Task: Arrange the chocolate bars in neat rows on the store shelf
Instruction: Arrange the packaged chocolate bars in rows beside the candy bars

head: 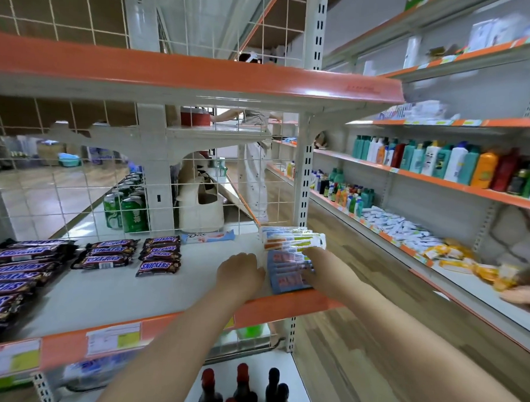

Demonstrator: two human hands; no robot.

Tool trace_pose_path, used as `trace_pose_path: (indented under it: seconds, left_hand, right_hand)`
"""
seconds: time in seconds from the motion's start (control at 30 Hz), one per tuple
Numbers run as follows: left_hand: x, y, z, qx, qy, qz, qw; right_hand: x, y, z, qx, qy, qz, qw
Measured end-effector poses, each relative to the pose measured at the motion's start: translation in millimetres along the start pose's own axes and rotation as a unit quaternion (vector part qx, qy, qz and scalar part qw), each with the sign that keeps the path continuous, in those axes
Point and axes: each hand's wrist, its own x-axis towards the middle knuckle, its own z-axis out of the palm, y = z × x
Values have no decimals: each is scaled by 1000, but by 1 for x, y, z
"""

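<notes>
On the white shelf point(128, 289) with an orange front edge, a stack of blue-wrapped chocolate bars point(285, 273) lies at the right end. My left hand point(240, 273) presses against its left side. My right hand point(318, 269) rests on top of it, fingers curled over the bars. Behind it sits a stack of white-wrapped bars point(292, 239) with green and orange print. Brown Snickers bars lie in rows at the middle point(159, 254), middle-left point(108, 252) and far left point(18, 270). A single light blue Dove bar point(208, 236) lies against the wire back.
A wire grid point(78, 179) backs the shelf, with green cans point(128, 208) behind it. Dark bottles point(242, 389) stand on the shelf below. Across the aisle, shelves hold shampoo bottles point(445, 162) and packets point(398, 226). Another person point(255, 176) stands beyond; someone's hand point(522, 292) reaches in at right.
</notes>
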Motion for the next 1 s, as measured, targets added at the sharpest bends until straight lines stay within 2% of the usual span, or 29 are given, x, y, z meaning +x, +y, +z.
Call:
trace_pose_path:
  seconds: [0.37,0.67,1.0]
  left_hand:
    - [-3,-4,7,-5,4,14,1000]
    - [0,-8,6,4,28,10,1000]
    - [-3,-16,4,-7,33,14,999]
  right_hand:
    - [-10,14,-1,-49,-15,-45,998]
    - [0,13,-2,-72,-49,-35,996]
    - [-1,11,-6,-81,-45,-40,995]
